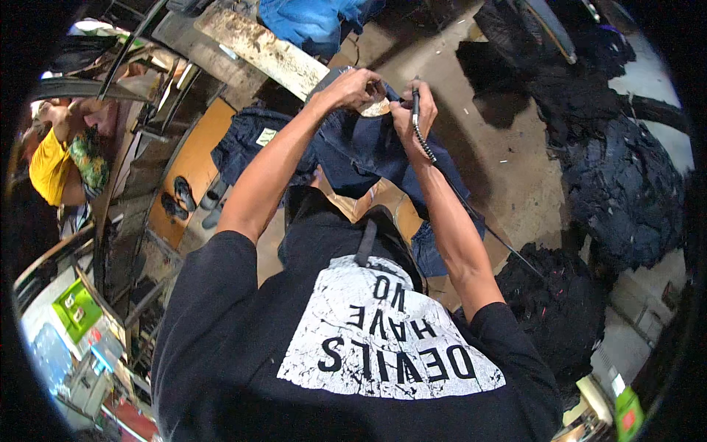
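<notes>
Navy garment: dark, soft, matte woven cloth (361, 144), draped in loose folds in front of the torso, its upper edge up at both hands; its full shape is hard to read.
Pale patch: a small, light, rounded area (374, 108) between the hands, bordered by the dark cloth; its material cannot be told.
Corded tool: a slim, black, pen-like rod (415, 107) with a ribbed, spring-like sleeve at its rear, running into a thin black cord (490, 228) that trails down to the right.
Right hand: fingers curled round the corded tool (414, 118), which stands nearly upright in the grip; forearm reaching up and inward, bare below the sleeve.
Left hand: fingers bent and drawn close together (356, 90) at the garment's upper edge, wrist angled toward the right hand; whether the fingertips pinch cloth cannot be told.
Left of the garment: more dark cloth with a pale rectangular label (266, 136), near a flat orange-brown board (202, 144) and dark sandals (178, 197).
Beyond: a stained, rough, pale plank (261, 51) and crumpled blue denim (309, 26).
Right side: lumpy black cloth heaps (622, 191) on a grey-brown floor (515, 173).
</notes>
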Demonstrator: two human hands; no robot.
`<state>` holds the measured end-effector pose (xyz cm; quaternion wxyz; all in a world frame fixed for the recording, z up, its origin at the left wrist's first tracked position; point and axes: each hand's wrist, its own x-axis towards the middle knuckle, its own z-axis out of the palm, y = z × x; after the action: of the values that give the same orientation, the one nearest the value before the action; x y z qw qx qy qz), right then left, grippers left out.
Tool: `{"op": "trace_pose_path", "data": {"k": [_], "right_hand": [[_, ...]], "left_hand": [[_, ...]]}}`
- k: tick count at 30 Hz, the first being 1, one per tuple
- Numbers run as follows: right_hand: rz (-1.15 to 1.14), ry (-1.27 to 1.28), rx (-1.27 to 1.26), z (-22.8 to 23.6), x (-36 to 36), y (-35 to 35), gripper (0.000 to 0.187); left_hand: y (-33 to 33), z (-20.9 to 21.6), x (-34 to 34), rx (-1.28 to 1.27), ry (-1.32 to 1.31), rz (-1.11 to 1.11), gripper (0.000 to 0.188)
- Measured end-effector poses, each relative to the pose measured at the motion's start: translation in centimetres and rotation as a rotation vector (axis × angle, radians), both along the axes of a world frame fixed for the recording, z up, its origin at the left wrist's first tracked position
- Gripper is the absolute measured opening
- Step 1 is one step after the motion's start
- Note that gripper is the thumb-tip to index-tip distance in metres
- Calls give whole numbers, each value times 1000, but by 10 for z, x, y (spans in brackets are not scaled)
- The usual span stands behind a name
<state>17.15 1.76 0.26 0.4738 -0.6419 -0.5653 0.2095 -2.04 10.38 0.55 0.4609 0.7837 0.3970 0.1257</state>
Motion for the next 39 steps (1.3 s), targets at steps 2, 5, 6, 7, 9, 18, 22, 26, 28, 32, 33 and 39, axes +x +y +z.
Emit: {"op": "trace_pose_path", "data": {"k": [2,5,6,7,9,18,22,26,28,32,33,39], "right_hand": [[-39,54,-12,4,2,1,44],[-22,308,57,7,3,1,38],[1,355,44,7,7,-5,28],[-51,384,94,5,9,-7,24],[-28,237,-29,3,25,-29,21],[260,247,-102,-22,49,-70,30],[292,232,61,-22,27,-73,36],[382,158,93,-25,7,-72,31],[375,122,86,-25,2,-69,31],[432,18,156,-28,-3,-59,31],[471,-24,176,-29,-4,-57,32],[474,-57,129,-32,-10,-54,34]], "left_hand": [[-2,-2,7,137,-38,-70,32],[-10,0,4,-193,2,-18,33],[-11,2,-2,-258,-14,-15,37],[-14,5,-7,-200,-47,-31,35],[-14,11,-16,-50,48,-65,31],[-26,5,-23,135,16,24,21],[-34,-8,-30,-101,-180,145,18],[-34,-11,-37,-326,-256,227,22],[-34,-10,-41,-299,-211,167,29],[-36,-12,-49,-328,-225,70,34],[-37,-14,-50,-333,-250,59,33],[-44,-18,-46,-438,-312,119,40]]}}
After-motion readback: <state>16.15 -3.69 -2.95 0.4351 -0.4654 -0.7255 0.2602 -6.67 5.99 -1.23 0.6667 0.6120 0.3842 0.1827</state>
